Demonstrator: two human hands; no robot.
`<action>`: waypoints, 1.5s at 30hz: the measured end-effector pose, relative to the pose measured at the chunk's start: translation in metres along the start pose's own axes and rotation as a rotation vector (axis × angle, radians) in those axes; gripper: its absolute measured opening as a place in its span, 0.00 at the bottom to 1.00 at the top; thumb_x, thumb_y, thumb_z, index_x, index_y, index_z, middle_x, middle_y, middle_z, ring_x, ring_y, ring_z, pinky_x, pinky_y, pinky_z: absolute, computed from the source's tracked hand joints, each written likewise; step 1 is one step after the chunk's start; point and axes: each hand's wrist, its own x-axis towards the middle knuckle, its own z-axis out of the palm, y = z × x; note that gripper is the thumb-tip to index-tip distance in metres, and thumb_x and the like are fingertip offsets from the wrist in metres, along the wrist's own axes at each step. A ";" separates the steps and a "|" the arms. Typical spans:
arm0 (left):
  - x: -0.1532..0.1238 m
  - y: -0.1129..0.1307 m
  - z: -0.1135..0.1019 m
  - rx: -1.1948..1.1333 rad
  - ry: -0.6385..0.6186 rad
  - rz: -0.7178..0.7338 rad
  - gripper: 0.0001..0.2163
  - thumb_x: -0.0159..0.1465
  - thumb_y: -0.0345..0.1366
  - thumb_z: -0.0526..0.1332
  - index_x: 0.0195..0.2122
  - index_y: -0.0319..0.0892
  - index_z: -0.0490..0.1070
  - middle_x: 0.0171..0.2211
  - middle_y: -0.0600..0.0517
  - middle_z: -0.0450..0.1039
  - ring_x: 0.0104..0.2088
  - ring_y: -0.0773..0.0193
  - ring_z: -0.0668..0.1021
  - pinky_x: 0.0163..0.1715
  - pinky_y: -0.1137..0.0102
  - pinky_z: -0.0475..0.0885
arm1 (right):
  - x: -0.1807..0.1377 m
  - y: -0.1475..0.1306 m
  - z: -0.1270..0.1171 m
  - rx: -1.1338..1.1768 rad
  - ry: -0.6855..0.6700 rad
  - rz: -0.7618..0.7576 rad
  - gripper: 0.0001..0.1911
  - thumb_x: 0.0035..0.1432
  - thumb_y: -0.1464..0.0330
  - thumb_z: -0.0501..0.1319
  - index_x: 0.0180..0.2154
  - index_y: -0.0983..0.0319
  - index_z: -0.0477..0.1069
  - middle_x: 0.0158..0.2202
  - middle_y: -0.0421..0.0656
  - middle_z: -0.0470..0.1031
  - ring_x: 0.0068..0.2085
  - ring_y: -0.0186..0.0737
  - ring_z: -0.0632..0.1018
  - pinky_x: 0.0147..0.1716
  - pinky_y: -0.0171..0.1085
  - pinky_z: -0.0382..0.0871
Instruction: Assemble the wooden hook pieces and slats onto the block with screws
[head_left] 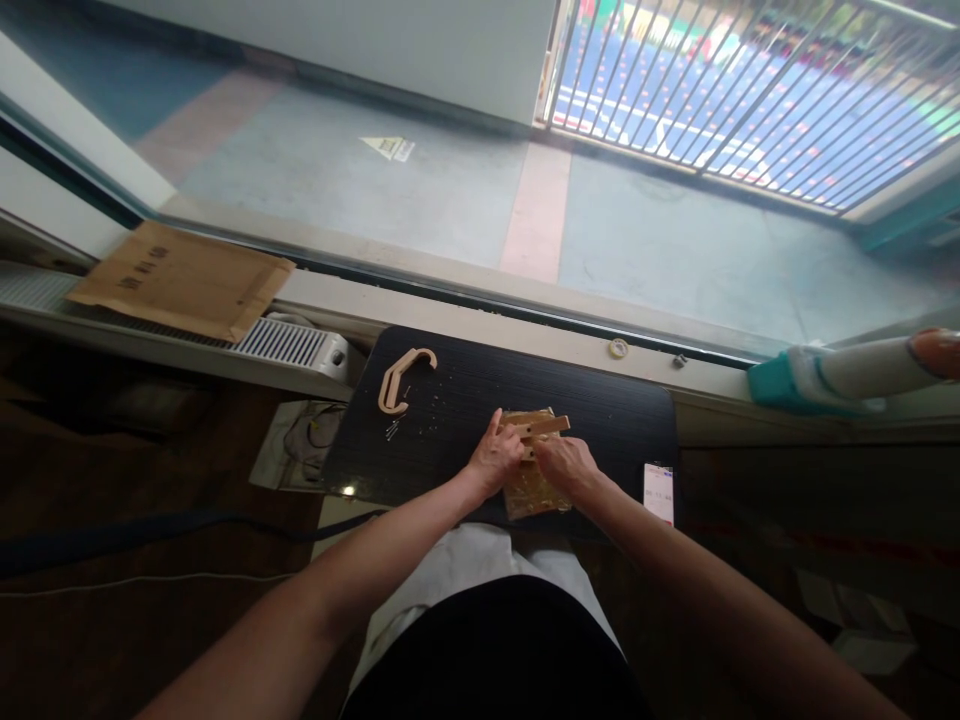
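Near the front of the dark table, my left hand [498,462] presses its closed fingers onto the left end of a short wooden piece [553,426] that has a dark hole or dot in it. My right hand [567,468] is closed just below that piece, at its right side. What its fingers hold is hidden. Beneath both hands lies a flat tan block [534,494], seemingly wrapped in shiny clear film or tape. A hook-shaped wooden part [390,384] rests at the table's left, with a few screws [392,430] beside it.
The dark table [480,375] stands against a window sill. A phone [658,492] lies at its right edge. On the sill are a tape roll [618,348] and a small grey object [679,361]. A brown envelope [187,280] covers part of the radiator [289,343] at left.
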 end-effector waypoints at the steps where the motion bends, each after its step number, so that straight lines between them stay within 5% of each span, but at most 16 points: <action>1: 0.000 0.001 0.001 0.008 0.006 -0.011 0.12 0.63 0.28 0.51 0.35 0.43 0.74 0.33 0.50 0.74 0.45 0.59 0.70 0.61 0.51 0.45 | -0.002 0.001 0.000 -0.013 -0.008 -0.035 0.15 0.60 0.75 0.49 0.38 0.64 0.75 0.36 0.50 0.78 0.38 0.41 0.78 0.37 0.34 0.69; 12: 0.004 0.016 0.014 -0.002 0.073 -0.181 0.06 0.56 0.34 0.61 0.32 0.38 0.74 0.32 0.46 0.74 0.41 0.55 0.71 0.58 0.47 0.50 | 0.003 0.008 0.001 -0.009 -0.034 -0.049 0.15 0.59 0.73 0.50 0.37 0.63 0.76 0.36 0.50 0.78 0.38 0.40 0.78 0.37 0.33 0.68; 22: 0.005 0.015 0.023 -0.053 0.131 -0.217 0.06 0.58 0.30 0.57 0.30 0.39 0.75 0.30 0.46 0.74 0.40 0.57 0.71 0.58 0.48 0.51 | 0.003 0.011 0.001 0.010 -0.034 -0.065 0.14 0.58 0.74 0.51 0.35 0.63 0.76 0.35 0.48 0.78 0.38 0.41 0.78 0.37 0.33 0.68; 30: 0.005 0.017 0.017 -0.065 0.107 -0.227 0.07 0.59 0.29 0.56 0.30 0.38 0.75 0.30 0.47 0.74 0.41 0.56 0.71 0.57 0.46 0.51 | -0.001 0.006 0.008 0.056 -0.055 0.086 0.14 0.60 0.72 0.50 0.38 0.61 0.75 0.39 0.48 0.78 0.39 0.40 0.78 0.38 0.33 0.67; 40: 0.005 0.017 0.017 -0.090 0.117 -0.235 0.07 0.59 0.30 0.57 0.29 0.39 0.74 0.31 0.47 0.74 0.41 0.57 0.70 0.57 0.47 0.51 | -0.004 0.012 -0.005 -0.088 0.000 -0.157 0.15 0.59 0.77 0.50 0.36 0.66 0.75 0.35 0.52 0.78 0.38 0.44 0.78 0.35 0.36 0.69; 45: 0.006 0.017 0.020 -0.104 0.123 -0.250 0.08 0.59 0.30 0.55 0.29 0.40 0.74 0.31 0.47 0.74 0.41 0.57 0.70 0.57 0.46 0.51 | 0.000 -0.002 0.002 -0.060 -0.009 -0.083 0.16 0.58 0.77 0.50 0.35 0.66 0.76 0.34 0.52 0.78 0.36 0.44 0.79 0.34 0.36 0.69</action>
